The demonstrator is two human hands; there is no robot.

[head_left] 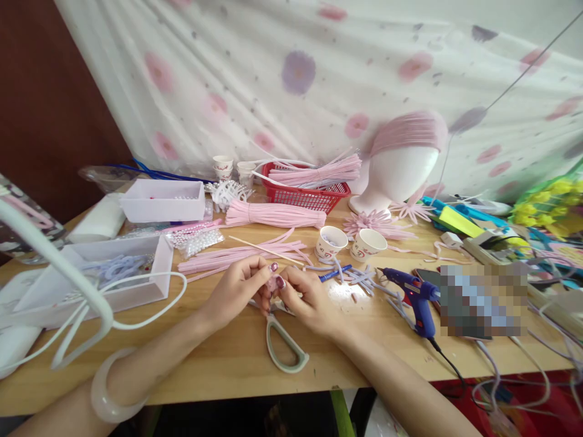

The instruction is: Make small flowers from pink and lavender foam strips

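The left hand (pixel 246 284) and right hand (pixel 304 297) meet at the centre of the wooden table (pixel 195 370), fingertips closed to a narrow pinch around a small pink fuzzy piece (pixel 272 284); its finer shape is hidden by the fingers. A slip is judged the first risk: the piece is small and mostly covered, so a loosened pinch could drop it onto the scissors with grey-green looped handles (pixel 291 368) directly below. Those scissors lie partly under the hands, handle close to the near edge; a lowered wrist could push them over. To the right, the blue glue gun with a dark nozzle (pixel 416 297) shows a red light and is presumably hot; its nozzle points left, among cut lavender fuzzy stems (pixel 362 279), and a rightward sweep could meet it. Its black cord (pixel 449 361) runs past the near edge, where a snag could drag it. On the far side, two white printed paper cups (pixel 331 241) stand close enough to be knocked. On the left, a white cable loop (pixel 155 274) limits the elbow. The best room lies near and left of the scissors, where plain wood shows.
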